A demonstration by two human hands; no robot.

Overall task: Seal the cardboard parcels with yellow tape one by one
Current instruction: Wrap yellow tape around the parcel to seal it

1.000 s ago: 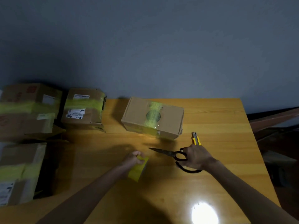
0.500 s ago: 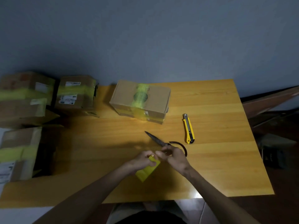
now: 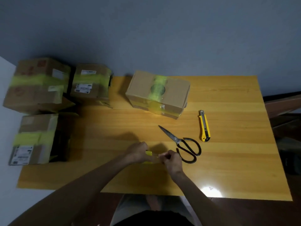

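Fingers point(image 3: 144, 146) of the left hand point(image 3: 138, 151), seen from the head camera, are curled round the roll of yellow tape point(image 3: 149, 153) and hold it low over the bench point(image 3: 236, 160), near its front edge. Fingers point(image 3: 164, 156) of the right hand point(image 3: 171, 160) are bent as well and pinch the free end of the tape, just beside the roll. A short strip point(image 3: 155, 158), pale and half transparent, runs between the two hands. The left hand hides most of the roll; only two yellow parts of it show.

I count one roll and four cardboard parcels. The middle parcel point(image 3: 156, 93) lies on the bench behind the hands, well apart from them, with a yellow-green band over its top and down its front side. Three more parcels are at the left: the far-left parcel point(image 3: 37, 85) and the labelled parcel point(image 3: 91, 84) side by side at the back, and the near-left parcel point(image 3: 35, 139) in front of them. Each carries a yellow band. I cannot tell if all three stand on the bench.

One pair of scissors point(image 3: 182, 143) with black handles lies closed just to the right of the right hand, its blades pointing toward the middle parcel. One utility knife point(image 3: 204, 126), yellow and black, lies further right, apart from the scissors.
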